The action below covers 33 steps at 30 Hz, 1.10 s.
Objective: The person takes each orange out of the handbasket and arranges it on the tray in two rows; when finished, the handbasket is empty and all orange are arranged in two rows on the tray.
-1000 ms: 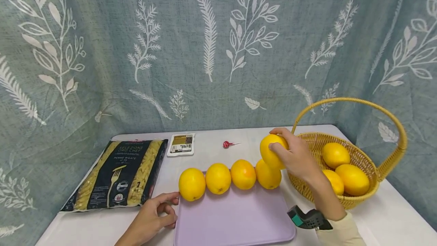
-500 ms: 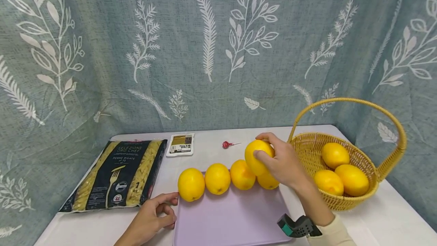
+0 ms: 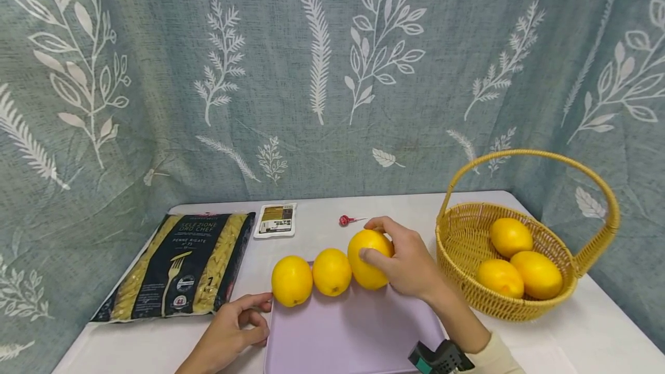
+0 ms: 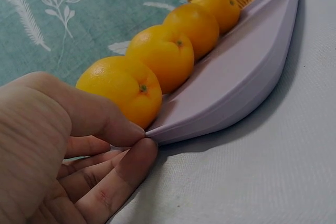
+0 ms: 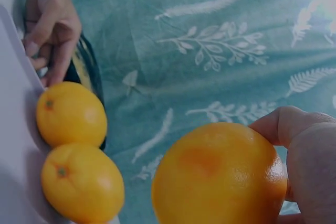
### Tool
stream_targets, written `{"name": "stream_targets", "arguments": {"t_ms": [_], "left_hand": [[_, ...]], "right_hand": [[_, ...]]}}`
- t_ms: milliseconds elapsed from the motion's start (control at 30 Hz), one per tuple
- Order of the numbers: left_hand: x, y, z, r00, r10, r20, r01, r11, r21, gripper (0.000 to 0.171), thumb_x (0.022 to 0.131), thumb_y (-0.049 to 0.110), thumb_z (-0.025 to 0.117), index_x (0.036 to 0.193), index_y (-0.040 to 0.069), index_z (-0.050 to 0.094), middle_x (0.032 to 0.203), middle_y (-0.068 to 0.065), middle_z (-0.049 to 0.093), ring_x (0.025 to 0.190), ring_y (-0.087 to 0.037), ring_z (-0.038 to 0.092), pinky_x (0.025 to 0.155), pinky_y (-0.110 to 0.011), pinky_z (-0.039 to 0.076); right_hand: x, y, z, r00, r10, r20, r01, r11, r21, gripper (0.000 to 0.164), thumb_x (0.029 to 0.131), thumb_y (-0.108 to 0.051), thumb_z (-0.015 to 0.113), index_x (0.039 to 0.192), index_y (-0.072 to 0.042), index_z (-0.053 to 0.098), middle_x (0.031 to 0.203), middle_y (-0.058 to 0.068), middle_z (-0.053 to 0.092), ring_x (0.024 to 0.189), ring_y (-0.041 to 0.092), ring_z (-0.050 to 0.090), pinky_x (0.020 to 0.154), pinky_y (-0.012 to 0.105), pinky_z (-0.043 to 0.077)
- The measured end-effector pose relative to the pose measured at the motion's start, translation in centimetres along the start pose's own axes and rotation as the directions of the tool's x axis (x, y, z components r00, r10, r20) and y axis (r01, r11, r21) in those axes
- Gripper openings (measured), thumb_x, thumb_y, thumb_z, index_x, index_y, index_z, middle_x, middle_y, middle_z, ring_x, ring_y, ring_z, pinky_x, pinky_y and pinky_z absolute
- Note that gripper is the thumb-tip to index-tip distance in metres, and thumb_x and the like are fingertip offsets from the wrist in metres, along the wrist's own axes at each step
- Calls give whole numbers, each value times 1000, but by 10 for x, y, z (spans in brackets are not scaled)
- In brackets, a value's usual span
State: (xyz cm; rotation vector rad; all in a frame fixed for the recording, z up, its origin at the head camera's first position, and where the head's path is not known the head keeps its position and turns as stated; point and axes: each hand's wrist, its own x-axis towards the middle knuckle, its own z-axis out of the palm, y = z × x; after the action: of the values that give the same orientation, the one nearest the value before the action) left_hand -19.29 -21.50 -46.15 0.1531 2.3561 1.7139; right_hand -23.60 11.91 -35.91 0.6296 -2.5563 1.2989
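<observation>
My left hand (image 3: 228,331) pinches the near-left rim of the lilac tray (image 3: 353,339) between thumb and finger. In the left wrist view, several oranges stand in a row along the tray's far side, the closest one (image 4: 123,90) right by that pinch. My right hand (image 3: 407,258) grips another orange (image 5: 215,182) from the right, thumb in front and fingers behind. This orange hangs above the row, as the left wrist view shows. In the head view it and the hand hide the row's right end, leaving the left orange (image 3: 292,281) and its neighbour (image 3: 332,272) visible.
A wicker basket (image 3: 457,284) with a tall handle stands at the right, oranges (image 3: 511,237) inside. On the left lies a bag of penne (image 3: 208,264). A small flat packet (image 3: 275,220) and a red item with a thin stick (image 3: 344,220) lie behind the tray.
My right hand has carried its orange leftward and lower, away from the basket, along the row. My left hand has stayed at the tray's rim.
</observation>
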Motion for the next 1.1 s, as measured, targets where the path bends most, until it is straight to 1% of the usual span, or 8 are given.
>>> {"name": "stream_targets", "arguments": {"t_ms": [167, 300, 500, 667, 800, 1000, 1100], "left_hand": [[1, -2, 0, 1000, 5, -3, -5, 1000, 9, 65, 80, -4, 69, 141, -13, 49, 115, -15, 60, 86, -24, 63, 73, -31, 60], [1, -1, 1, 1000, 17, -10, -16, 999, 39, 64, 79, -4, 69, 140, -12, 51, 115, -15, 60, 87, -23, 63, 75, -28, 58], [0, 1, 2, 1000, 15, -22, -14, 998, 54, 64, 77, -4, 70, 139, -11, 53, 115, -14, 60, 88, -22, 63, 76, -27, 57], [0, 1, 2, 999, 1, -35, 1, 997, 82, 63, 77, -3, 72, 138, -10, 55, 114, -12, 63, 90, -21, 62, 79, -25, 55], [1, 1, 2, 999, -10, -41, 14, 995, 100, 63, 78, -1, 72, 138, -10, 55, 112, -9, 65, 91, -20, 62, 80, -25, 54], [0, 1, 1, 999, -4, -39, 7, 996, 88, 63, 77, -2, 72, 137, -11, 55, 111, -11, 64, 90, -22, 62, 80, -25, 54], [1, 0, 1, 999, 4, -36, -1, 997, 83, 63, 77, -3, 72, 137, -11, 55, 111, -11, 64, 90, -21, 62, 79, -25, 54]], "right_hand": [[-3, -4, 7, 999, 18, 49, -20, 999, 37, 33, 87, -23, 68, 119, -19, 63, 115, 6, 67, 84, 16, 64, 71, 31, 56], [-4, -7, 12, 996, 23, 87, -28, 998, 58, 32, 87, -25, 68, 118, -18, 63, 113, 4, 67, 85, 17, 64, 70, 31, 56], [-6, -10, 19, 992, 21, 121, -31, 996, 87, 33, 86, -25, 67, 118, -18, 63, 108, 1, 66, 85, 18, 63, 68, 33, 56], [-9, -13, 26, 987, 23, 161, -35, 997, 74, 32, 85, -25, 69, 117, -22, 62, 105, -4, 65, 85, 16, 62, 69, 33, 55], [-11, -15, 33, 981, 26, 192, -37, 998, 51, 34, 85, -29, 70, 118, -23, 62, 107, -6, 65, 90, 15, 60, 73, 33, 53], [-16, -17, 44, 967, 35, 251, -39, 999, 11, 39, 86, -40, 71, 119, -23, 62, 111, -8, 64, 91, 13, 59, 74, 31, 51], [-18, -18, 51, 965, 29, 261, -32, 999, 7, 41, 85, -43, 72, 120, -23, 62, 113, -9, 64, 93, 11, 58, 76, 30, 50]]}}
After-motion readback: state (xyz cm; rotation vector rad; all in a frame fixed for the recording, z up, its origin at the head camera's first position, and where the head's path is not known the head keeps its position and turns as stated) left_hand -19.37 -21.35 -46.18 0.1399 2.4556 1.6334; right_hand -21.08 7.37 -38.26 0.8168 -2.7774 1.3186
